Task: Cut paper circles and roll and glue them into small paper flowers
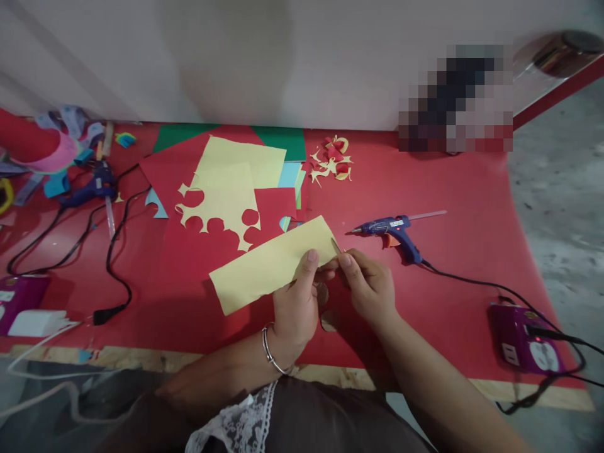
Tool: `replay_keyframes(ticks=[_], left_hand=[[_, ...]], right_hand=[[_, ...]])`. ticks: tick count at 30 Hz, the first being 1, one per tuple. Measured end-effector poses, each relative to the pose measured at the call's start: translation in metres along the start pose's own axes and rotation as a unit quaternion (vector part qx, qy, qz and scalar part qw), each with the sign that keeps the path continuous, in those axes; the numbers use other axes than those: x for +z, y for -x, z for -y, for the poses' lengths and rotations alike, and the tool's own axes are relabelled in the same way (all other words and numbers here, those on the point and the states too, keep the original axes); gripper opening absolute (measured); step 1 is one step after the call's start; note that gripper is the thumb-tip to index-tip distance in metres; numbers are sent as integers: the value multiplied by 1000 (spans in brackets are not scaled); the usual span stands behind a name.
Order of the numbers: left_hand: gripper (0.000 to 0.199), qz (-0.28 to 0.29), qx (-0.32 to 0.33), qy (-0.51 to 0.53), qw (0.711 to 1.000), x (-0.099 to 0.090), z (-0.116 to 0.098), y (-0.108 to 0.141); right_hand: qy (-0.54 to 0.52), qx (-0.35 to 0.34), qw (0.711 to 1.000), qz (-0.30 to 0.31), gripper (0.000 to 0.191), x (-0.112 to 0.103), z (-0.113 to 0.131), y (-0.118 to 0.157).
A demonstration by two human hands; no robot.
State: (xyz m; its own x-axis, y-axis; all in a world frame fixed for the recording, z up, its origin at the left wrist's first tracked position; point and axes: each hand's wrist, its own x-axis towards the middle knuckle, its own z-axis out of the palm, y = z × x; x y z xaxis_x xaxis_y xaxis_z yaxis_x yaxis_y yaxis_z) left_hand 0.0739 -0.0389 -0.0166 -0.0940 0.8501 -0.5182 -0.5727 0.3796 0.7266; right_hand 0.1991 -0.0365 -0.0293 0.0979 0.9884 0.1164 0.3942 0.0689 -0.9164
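Note:
A long pale yellow paper strip [264,264] slants above the red table top, pinched under the thumb of my left hand [297,302]. My right hand [372,286] is closed at the strip's right end around a pair of scissors [335,246]. Only a thin dark blade shows at the paper's edge; the handles are hidden by my fingers. Beneath my hands lie small brownish rounded pieces [329,321], partly covered. Beyond the strip, a yellow sheet with round cut-outs [226,189] rests on red paper sheets [174,163].
A blue glue gun [389,229] lies on the right, its cord running to a purple power box [523,340]. Another glue gun [94,185] is at left among cords and a pink tape roll [59,154]. Paper scraps [333,160] lie near the white wall [330,63].

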Motion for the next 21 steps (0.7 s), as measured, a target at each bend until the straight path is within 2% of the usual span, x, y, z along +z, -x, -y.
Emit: replay_keyframes(ticks=[11, 17, 21], left_hand=[[44, -7, -2, -27, 1000, -2, 3, 4], [42, -1, 21, -32, 999, -3, 4, 1], [45, -11, 8, -39, 999, -4, 5, 0]], right_hand=[[6, 9, 1000, -8, 59, -1, 3, -2], [13, 11, 1000, -13, 58, 1, 1, -2], [13, 12, 1000, -14, 59, 1, 1, -2]])
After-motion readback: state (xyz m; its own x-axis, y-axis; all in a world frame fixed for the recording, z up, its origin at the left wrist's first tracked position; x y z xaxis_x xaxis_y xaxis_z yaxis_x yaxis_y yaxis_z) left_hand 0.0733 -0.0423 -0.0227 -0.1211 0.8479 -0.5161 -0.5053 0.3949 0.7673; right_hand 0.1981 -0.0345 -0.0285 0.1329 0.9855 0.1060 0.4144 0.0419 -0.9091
